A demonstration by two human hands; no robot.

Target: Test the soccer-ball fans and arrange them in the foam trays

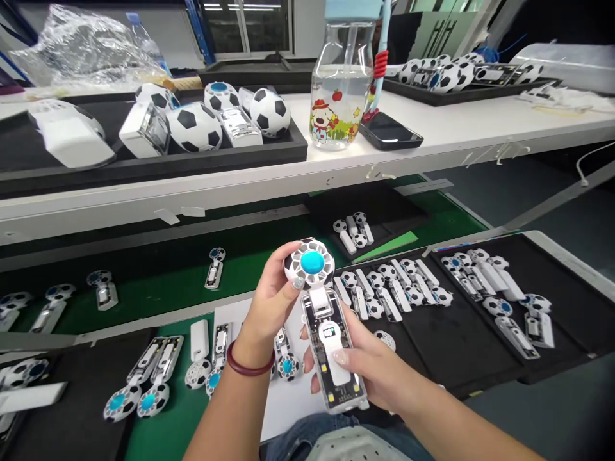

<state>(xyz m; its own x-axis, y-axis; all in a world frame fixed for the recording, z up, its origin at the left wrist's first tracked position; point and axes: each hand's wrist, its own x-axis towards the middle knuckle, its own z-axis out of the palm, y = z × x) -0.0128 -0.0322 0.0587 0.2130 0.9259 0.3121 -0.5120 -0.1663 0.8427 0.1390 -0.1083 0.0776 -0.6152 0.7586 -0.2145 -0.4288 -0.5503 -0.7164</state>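
A white shelf (461, 118) runs across the upper part of my view; beneath it lies a green surface (168, 275) bearing scattered ball-headed units. To the lower right I have a black tray (576, 298), its units (502, 323) in loose clusters, and just beside it a middle tray (442, 342) with units in rows. On the shelf, at left, an upper tray (240, 160) carries more balls and white bodies. A sheet of white paper (278, 410) lies below my hands, with a few units on and near it. A clear bottle (336, 83) with cartoon prints stands upright on the shelf.

The device (331, 365) is raised above the paper, in front of my lap, ball end away from me. My right hand (372, 355) grasps its clear body, thumb pressed on the white panel (340, 368). My left hand (278, 282) grasps the ball (311, 261), thumb along its near side, other fingers partly hidden behind.

Smaller: a dark phone (391, 131) lies beside the bottle; a red bracelet (250, 370) rings my left wrist; a tiny display (329, 332) shows lit in the panel.
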